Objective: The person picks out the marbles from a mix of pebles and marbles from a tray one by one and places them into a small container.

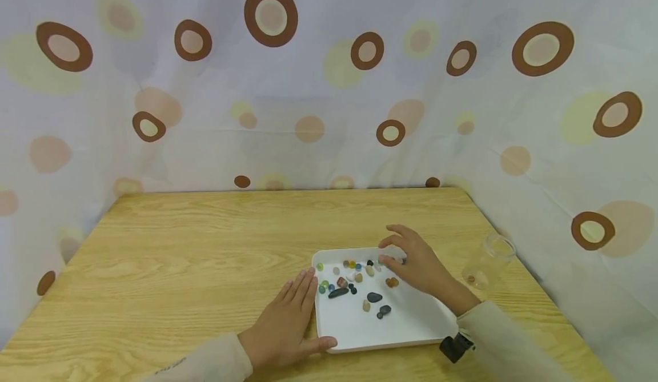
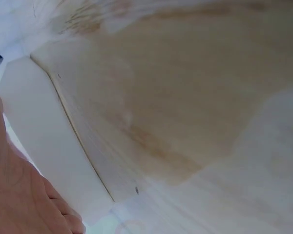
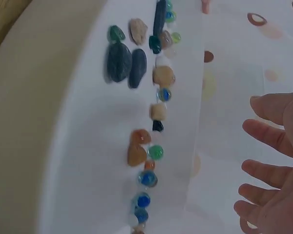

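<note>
A white tray [image 1: 385, 330] lies on the table, scattered with dark pebbles [image 1: 374, 297], tan stones [image 1: 366, 305] and glass marbles [image 3: 148, 178]. My left hand [image 1: 288, 319] rests along the tray's left side, fingers straight and thumb over the near corner. In the left wrist view, its palm [image 2: 19, 195] lies beside the tray's outer wall [image 2: 53, 141]. Over the tray's far right part hovers my right hand [image 1: 418, 262], with its fingers spread and slightly bent. Nothing shows between those fingers [image 3: 266, 179] in the right wrist view.
A clear glass jar [image 1: 488, 263] stands right of the tray, with a small brownish thing at its bottom. The wooden table [image 1: 195, 245] reaches back to a dotted curtain [image 1: 308, 96]. A black band [image 1: 456, 346] sits at my right wrist.
</note>
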Demonstrator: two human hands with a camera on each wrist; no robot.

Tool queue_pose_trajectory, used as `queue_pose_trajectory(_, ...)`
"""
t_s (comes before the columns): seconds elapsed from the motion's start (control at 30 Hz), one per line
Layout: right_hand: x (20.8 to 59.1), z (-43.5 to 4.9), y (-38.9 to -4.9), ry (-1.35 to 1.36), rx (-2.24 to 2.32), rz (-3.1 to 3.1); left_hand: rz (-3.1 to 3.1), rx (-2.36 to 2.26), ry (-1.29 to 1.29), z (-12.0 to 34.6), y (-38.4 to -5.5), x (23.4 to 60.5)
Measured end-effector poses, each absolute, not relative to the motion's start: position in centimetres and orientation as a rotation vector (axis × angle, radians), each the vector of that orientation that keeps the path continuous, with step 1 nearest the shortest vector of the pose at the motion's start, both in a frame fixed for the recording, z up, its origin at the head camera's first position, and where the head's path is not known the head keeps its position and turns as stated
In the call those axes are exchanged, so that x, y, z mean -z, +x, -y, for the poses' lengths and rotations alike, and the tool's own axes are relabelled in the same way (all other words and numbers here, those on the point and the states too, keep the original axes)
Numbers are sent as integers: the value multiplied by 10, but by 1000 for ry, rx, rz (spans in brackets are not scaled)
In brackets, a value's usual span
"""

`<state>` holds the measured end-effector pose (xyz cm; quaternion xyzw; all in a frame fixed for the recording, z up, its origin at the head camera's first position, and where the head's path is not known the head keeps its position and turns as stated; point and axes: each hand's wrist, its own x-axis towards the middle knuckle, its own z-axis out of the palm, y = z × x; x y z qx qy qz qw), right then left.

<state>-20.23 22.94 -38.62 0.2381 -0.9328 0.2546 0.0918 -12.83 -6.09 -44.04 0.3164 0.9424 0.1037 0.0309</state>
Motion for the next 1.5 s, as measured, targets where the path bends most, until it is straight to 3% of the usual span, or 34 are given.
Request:
queue_pose_trajectory(0.5, 417, -179, -203, 962, -705, 2923, -2896, -325, 977, 62, -128, 435)
queue_pose_trajectory(1.07, 424, -167, -203, 1083, -540, 2921, -2899, -326, 974, 61, -130, 441)
queue_pose_trajectory(1.5, 432, -153, -210, 910, -608, 2929, -2892, -349, 989, 61, -140, 442)
